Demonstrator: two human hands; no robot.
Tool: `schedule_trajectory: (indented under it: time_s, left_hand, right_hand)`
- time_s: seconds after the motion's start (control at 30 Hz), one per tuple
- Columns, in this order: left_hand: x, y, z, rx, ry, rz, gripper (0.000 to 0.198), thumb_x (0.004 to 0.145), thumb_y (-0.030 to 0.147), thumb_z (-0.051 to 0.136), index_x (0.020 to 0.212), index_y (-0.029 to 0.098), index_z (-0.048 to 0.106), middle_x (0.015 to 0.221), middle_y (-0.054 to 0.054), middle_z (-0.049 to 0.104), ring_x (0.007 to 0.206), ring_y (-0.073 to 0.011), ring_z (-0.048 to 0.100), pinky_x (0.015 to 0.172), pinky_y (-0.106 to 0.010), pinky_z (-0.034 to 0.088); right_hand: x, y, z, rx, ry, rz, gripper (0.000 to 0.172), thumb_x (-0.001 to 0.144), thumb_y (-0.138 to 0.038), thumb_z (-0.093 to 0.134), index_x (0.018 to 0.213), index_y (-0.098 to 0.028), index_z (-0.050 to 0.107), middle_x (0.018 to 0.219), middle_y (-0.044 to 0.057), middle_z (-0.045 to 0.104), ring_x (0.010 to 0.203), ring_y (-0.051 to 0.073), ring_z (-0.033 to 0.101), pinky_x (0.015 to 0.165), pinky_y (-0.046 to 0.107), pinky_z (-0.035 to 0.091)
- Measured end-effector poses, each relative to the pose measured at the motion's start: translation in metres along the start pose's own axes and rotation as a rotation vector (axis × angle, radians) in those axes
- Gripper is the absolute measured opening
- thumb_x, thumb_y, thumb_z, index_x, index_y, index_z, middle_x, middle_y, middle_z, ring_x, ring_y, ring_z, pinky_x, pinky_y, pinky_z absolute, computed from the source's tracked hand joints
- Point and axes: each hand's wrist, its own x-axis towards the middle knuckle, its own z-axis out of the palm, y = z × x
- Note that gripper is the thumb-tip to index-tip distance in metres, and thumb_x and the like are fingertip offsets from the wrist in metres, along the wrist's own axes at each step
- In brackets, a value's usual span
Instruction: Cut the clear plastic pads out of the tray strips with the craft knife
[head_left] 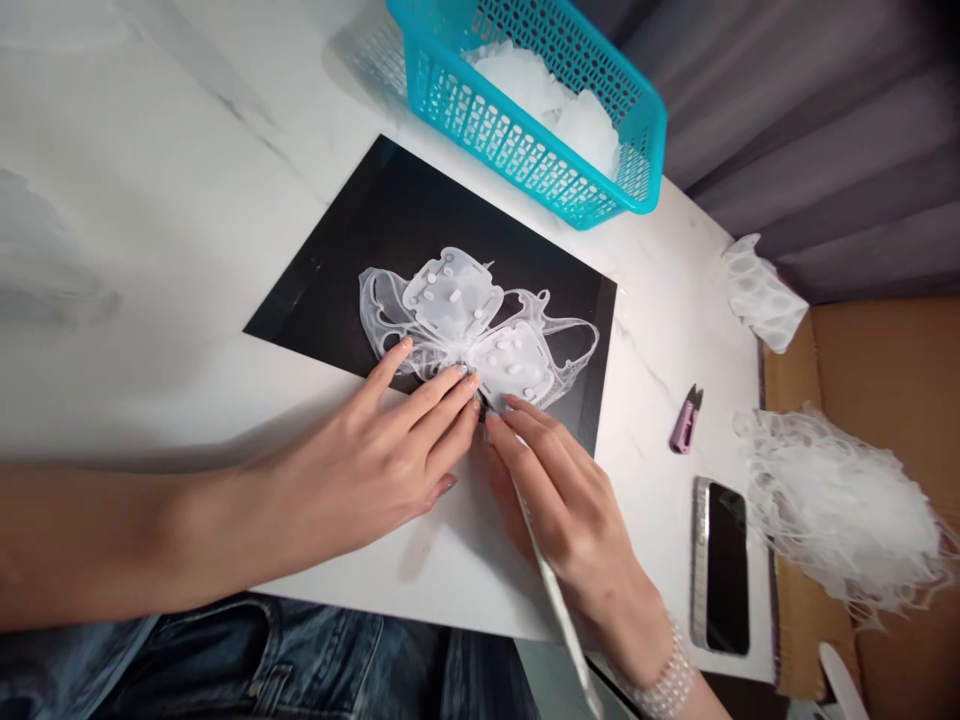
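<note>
A translucent white moulded piece [454, 292], with two rounded pads, small raised bumps and a web of thin strands, lies on a black mat [356, 220]. My left hand [394, 445] rests flat with its fingers spread, the fingertips pressing on the piece's near edge. In my right hand [562, 490] is a slim, pale, pen-like tool [553, 590], pinched between the fingers. Its dark tip reaches the strands just beside my left fingertips. My fingers partly hide the tip, and its exact shape cannot be made out.
At the back stands a turquoise basket [517, 150] holding white translucent pieces. To the right are pink thread snips [684, 420], a phone [726, 570] and a crumpled white piece [761, 290]. A tangled heap of translucent strands [840, 505] lies over a cardboard box [885, 370] beyond the table edge.
</note>
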Motion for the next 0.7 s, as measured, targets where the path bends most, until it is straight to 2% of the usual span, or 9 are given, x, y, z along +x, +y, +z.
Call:
schedule_trajectory:
  time_s: [0.13, 0.2, 0.33, 0.5, 0.7]
  left_hand:
    - [0.0, 0.003, -0.001, 0.017, 0.001, -0.015, 0.044, 0.103, 0.029, 0.044, 0.139, 0.006, 0.053, 0.149, -0.023, 0.05, 0.142, -0.0345, 0.043, 0.117, -0.062, 0.031]
    - [0.0, 0.004, -0.001, 0.012, 0.021, -0.029, 0.042, 0.103, 0.028, 0.043, 0.137, 0.005, 0.055, 0.146, -0.024, 0.054, 0.14, -0.035, 0.047, 0.116, -0.061, 0.034]
    - [0.002, 0.005, 0.001, 0.002, 0.069, -0.039, 0.041, 0.103, 0.024, 0.042, 0.135, 0.003, 0.056, 0.14, -0.024, 0.059, 0.133, -0.0355, 0.053, 0.113, -0.062, 0.036]
    - [0.004, 0.006, 0.0, -0.035, 0.051, -0.075, 0.044, 0.103, 0.026, 0.04, 0.139, 0.004, 0.054, 0.14, -0.022, 0.06, 0.135, -0.034, 0.052, 0.116, -0.062, 0.031]
    - [0.006, 0.007, -0.006, -0.079, -0.08, -0.11, 0.044, 0.104, 0.024, 0.036, 0.139, 0.004, 0.053, 0.144, -0.023, 0.055, 0.139, -0.0337, 0.048, 0.121, -0.061, 0.024]
  right_hand:
    - [0.003, 0.002, 0.003, -0.149, -0.049, -0.056, 0.03, 0.097, -0.003, 0.049, 0.125, 0.001, 0.059, 0.128, 0.03, 0.065, 0.13, 0.04, 0.057, 0.095, 0.051, 0.06]
    - [0.005, 0.003, 0.006, -0.166, -0.072, -0.048, 0.03, 0.098, -0.003, 0.047, 0.125, 0.004, 0.059, 0.133, 0.031, 0.061, 0.133, 0.041, 0.054, 0.099, 0.052, 0.057]
    - [0.006, 0.006, 0.009, -0.122, -0.08, -0.018, 0.032, 0.1, -0.003, 0.043, 0.126, 0.004, 0.059, 0.134, 0.026, 0.063, 0.134, 0.039, 0.054, 0.101, 0.051, 0.055]
    - [0.005, 0.007, 0.009, -0.075, -0.051, 0.044, 0.03, 0.1, -0.004, 0.043, 0.124, 0.001, 0.061, 0.129, 0.021, 0.069, 0.131, 0.037, 0.057, 0.093, 0.048, 0.056]
    - [0.008, 0.006, 0.012, -0.1, 0.002, 0.012, 0.03, 0.1, -0.006, 0.044, 0.123, -0.001, 0.063, 0.127, 0.019, 0.07, 0.125, 0.035, 0.06, 0.089, 0.046, 0.054]
